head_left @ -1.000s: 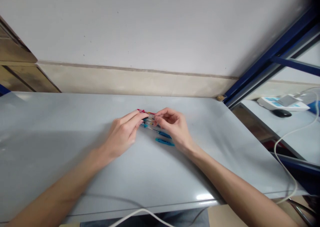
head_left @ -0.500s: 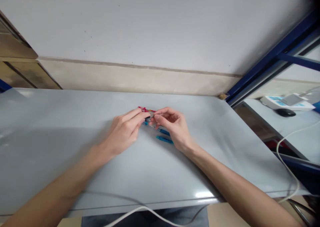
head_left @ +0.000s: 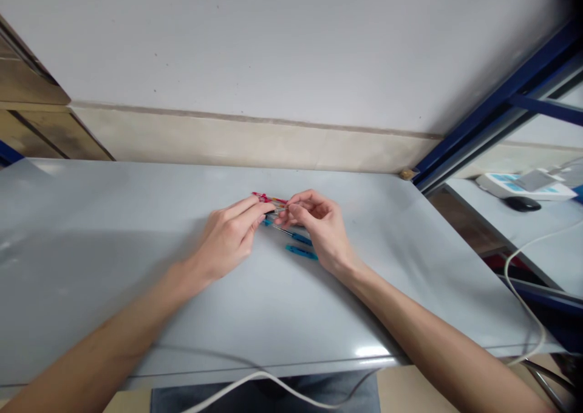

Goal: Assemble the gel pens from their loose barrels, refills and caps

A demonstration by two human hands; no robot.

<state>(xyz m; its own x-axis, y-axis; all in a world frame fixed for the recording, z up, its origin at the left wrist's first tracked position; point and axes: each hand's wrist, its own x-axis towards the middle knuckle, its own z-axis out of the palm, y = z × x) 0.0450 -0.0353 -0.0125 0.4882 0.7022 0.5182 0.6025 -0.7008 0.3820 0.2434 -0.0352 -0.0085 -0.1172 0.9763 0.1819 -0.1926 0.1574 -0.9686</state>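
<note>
Near the middle of the grey table [head_left: 255, 316], my left hand [head_left: 232, 234] is closed on a small black-tipped pen part [head_left: 269, 212]. My right hand [head_left: 319, 225] faces it with thumb and forefinger pinched together; what they grip is too small to make out. Behind the fingers lie red pen pieces [head_left: 260, 197]. A blue pen piece with a thin metal shaft [head_left: 300, 238] rests below the right fingers, and a second blue piece [head_left: 301, 252] lies just nearer, beside the right palm.
A white cable [head_left: 264, 375] loops past the front edge. Beyond the blue metal frame [head_left: 483, 103] at the right, a black mouse [head_left: 521, 203] and a white device [head_left: 523, 186] sit on another surface. A wall stands behind the table.
My right hand has moved slightly right, widening the gap between its fingertips and my left hand. My left hand has stayed nearly in place.
</note>
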